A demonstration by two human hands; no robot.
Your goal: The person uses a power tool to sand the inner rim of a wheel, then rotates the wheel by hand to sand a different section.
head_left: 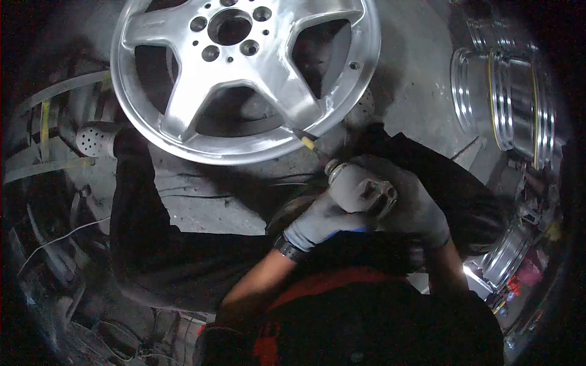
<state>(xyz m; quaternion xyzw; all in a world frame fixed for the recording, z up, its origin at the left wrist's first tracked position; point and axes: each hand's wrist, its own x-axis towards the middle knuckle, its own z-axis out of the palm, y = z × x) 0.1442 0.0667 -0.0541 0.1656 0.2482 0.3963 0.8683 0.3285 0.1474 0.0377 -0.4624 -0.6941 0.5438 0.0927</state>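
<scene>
A bare-metal alloy wheel (238, 79) with broad spokes lies in front of me. Both my gloved hands are closed round a die grinder (354, 186), a rotary hand tool with a light grey body. Its thin shaft has a yellow band (309, 143), and the dark tip meets the wheel near the foot of a spoke, at the rim. My left hand (320, 222) wraps the body from below and the left. My right hand (415, 204) grips it from the right, its fingers partly hidden in shadow.
Several polished wheels (510, 100) stand on edge at the right, with another rim (510, 256) lower down. My legs spread either side of the concrete floor (207, 213). Dark parts with yellow tape (44, 131) and a thin white cable (67, 235) are at the left.
</scene>
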